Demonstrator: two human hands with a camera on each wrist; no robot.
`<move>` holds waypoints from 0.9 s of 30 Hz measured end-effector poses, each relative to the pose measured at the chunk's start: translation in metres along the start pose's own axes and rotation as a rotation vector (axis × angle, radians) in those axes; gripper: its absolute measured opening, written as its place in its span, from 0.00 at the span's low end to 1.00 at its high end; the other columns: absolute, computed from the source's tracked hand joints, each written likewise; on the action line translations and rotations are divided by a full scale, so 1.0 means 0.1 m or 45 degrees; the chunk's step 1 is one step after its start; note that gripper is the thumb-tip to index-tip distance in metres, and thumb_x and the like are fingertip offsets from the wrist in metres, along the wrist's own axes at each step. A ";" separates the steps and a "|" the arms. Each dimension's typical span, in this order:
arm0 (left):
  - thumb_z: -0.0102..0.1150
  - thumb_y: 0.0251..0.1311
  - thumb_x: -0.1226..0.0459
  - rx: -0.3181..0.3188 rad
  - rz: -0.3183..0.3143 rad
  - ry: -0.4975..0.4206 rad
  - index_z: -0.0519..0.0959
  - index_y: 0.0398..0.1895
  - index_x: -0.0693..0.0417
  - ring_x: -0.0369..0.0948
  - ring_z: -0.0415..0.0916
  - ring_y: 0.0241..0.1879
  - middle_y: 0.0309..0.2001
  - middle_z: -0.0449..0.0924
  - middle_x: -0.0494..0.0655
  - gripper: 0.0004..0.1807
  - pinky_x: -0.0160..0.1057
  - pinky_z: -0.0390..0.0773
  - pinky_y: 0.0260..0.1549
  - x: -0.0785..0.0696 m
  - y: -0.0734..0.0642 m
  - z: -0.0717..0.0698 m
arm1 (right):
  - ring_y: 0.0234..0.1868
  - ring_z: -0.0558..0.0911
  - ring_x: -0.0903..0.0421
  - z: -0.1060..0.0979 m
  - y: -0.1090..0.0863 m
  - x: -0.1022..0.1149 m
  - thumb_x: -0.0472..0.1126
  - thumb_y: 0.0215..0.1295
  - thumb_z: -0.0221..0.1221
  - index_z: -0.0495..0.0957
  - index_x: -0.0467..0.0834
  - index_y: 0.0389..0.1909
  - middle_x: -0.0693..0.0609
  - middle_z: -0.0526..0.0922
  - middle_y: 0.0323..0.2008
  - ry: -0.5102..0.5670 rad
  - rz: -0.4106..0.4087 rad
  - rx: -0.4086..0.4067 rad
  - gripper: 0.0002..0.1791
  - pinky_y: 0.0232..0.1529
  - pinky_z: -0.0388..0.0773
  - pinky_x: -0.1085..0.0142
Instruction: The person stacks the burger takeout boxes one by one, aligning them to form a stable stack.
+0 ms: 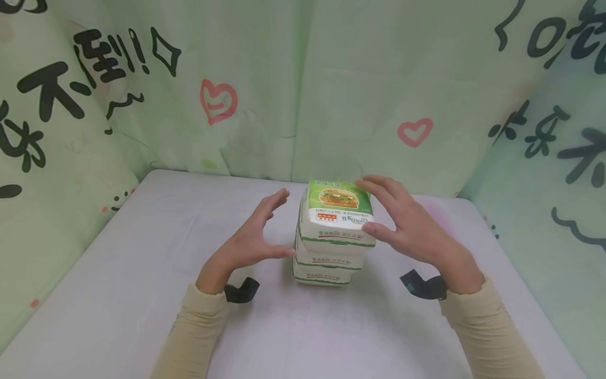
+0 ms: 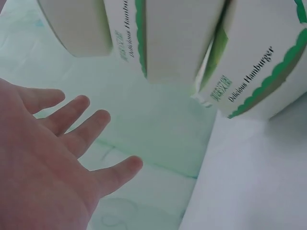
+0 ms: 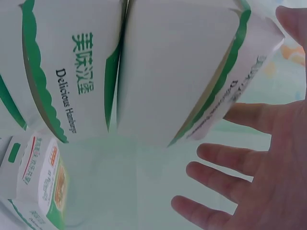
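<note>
Three white-and-green paper hamburger boxes stand in an uneven stack near the middle of the table; the top box [image 1: 338, 221] shows a burger picture, above the middle box [image 1: 329, 259] and the bottom box [image 1: 322, 277]. To the left of the stack is my left hand [image 1: 246, 239], fingers spread, thumb tip close to the boxes. My right hand [image 1: 412, 223] is by the top box's right side with fingers extended; whether it touches I cannot tell. In the left wrist view, the left hand [image 2: 53, 153] is apart from the boxes. The right hand [image 3: 273, 163] has its palm facing them.
The white table [image 1: 118, 273] is backed by a pale green curtain [image 1: 265, 79] with black lettering and pink hearts. In the right wrist view a further burger box [image 3: 38, 182] shows at the lower left. Black straps [image 1: 242, 290] sit at the wrists.
</note>
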State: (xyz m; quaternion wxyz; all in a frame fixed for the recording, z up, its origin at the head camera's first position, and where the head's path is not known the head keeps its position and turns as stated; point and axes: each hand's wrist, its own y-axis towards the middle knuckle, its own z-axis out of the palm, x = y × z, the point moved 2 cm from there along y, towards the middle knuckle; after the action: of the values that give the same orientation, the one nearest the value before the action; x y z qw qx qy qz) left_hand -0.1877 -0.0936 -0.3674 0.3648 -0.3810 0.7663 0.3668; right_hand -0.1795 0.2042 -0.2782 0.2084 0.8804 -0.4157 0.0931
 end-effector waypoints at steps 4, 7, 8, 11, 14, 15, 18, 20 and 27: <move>0.76 0.49 0.59 -0.004 0.065 -0.019 0.45 0.80 0.44 0.42 0.48 0.78 0.78 0.49 0.42 0.60 0.56 0.54 0.74 -0.05 0.01 -0.02 | 0.73 0.60 0.45 -0.03 -0.01 -0.06 0.51 0.68 0.56 0.57 0.52 0.76 0.48 0.60 0.73 0.045 0.014 -0.038 0.37 0.64 0.66 0.37; 0.75 0.50 0.58 -0.011 0.109 -0.040 0.45 0.80 0.44 0.41 0.47 0.78 0.78 0.48 0.43 0.59 0.56 0.54 0.75 -0.10 0.04 -0.02 | 0.73 0.60 0.45 -0.05 -0.02 -0.13 0.50 0.70 0.53 0.58 0.52 0.76 0.48 0.60 0.73 0.087 0.054 -0.074 0.34 0.66 0.62 0.36; 0.74 0.50 0.57 -0.014 0.120 -0.046 0.45 0.80 0.44 0.41 0.47 0.78 0.78 0.48 0.42 0.59 0.56 0.54 0.75 -0.12 0.06 -0.02 | 0.73 0.60 0.44 -0.06 -0.02 -0.15 0.50 0.71 0.53 0.58 0.51 0.75 0.47 0.60 0.73 0.100 0.068 -0.089 0.34 0.67 0.61 0.35; 0.73 0.51 0.52 -0.021 0.146 -0.057 0.45 0.80 0.44 0.41 0.47 0.78 0.79 0.48 0.42 0.58 0.56 0.53 0.75 -0.17 0.10 -0.02 | 0.73 0.59 0.43 -0.06 -0.03 -0.23 0.50 0.73 0.50 0.59 0.50 0.75 0.46 0.60 0.73 0.140 0.123 -0.123 0.31 0.67 0.59 0.34; 0.73 0.50 0.51 -0.022 0.142 -0.065 0.45 0.80 0.44 0.41 0.46 0.78 0.79 0.48 0.40 0.59 0.55 0.53 0.75 -0.21 0.13 -0.02 | 0.74 0.58 0.42 -0.04 -0.02 -0.32 0.51 0.74 0.48 0.59 0.48 0.75 0.45 0.59 0.74 0.168 0.185 -0.140 0.30 0.68 0.57 0.33; 0.73 0.50 0.51 -0.019 0.139 -0.067 0.45 0.80 0.44 0.41 0.46 0.78 0.79 0.48 0.40 0.59 0.55 0.53 0.75 -0.22 0.14 -0.02 | 0.74 0.58 0.42 -0.03 -0.02 -0.36 0.51 0.75 0.47 0.60 0.47 0.75 0.44 0.59 0.74 0.173 0.205 -0.143 0.30 0.69 0.56 0.33; 0.73 0.49 0.54 -0.006 0.125 -0.065 0.45 0.80 0.44 0.40 0.45 0.78 0.79 0.47 0.40 0.59 0.54 0.53 0.75 -0.24 0.17 0.00 | 0.74 0.57 0.41 0.02 -0.01 -0.46 0.52 0.75 0.47 0.60 0.46 0.74 0.43 0.58 0.74 0.176 0.284 -0.138 0.31 0.69 0.55 0.33; 0.73 0.49 0.55 0.004 0.117 -0.062 0.45 0.80 0.44 0.40 0.45 0.78 0.79 0.46 0.40 0.59 0.54 0.53 0.75 -0.24 0.18 0.01 | 0.74 0.56 0.40 0.07 -0.01 -0.54 0.54 0.75 0.48 0.60 0.45 0.74 0.42 0.57 0.74 0.176 0.334 -0.123 0.32 0.70 0.54 0.33; 0.73 0.48 0.53 0.022 0.120 -0.038 0.45 0.80 0.45 0.40 0.45 0.78 0.79 0.46 0.42 0.60 0.54 0.54 0.75 -0.24 0.22 0.01 | 0.75 0.54 0.38 0.25 0.05 -0.79 0.59 0.73 0.49 0.57 0.42 0.74 0.39 0.54 0.75 0.138 0.476 -0.014 0.37 0.71 0.54 0.34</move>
State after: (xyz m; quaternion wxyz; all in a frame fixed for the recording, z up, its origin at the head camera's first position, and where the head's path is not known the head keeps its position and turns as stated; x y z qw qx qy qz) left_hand -0.1954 -0.0755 -0.3414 0.3619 -0.3358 0.7810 0.3825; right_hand -0.2340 0.2451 -0.3263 0.2144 0.7803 -0.5608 0.1751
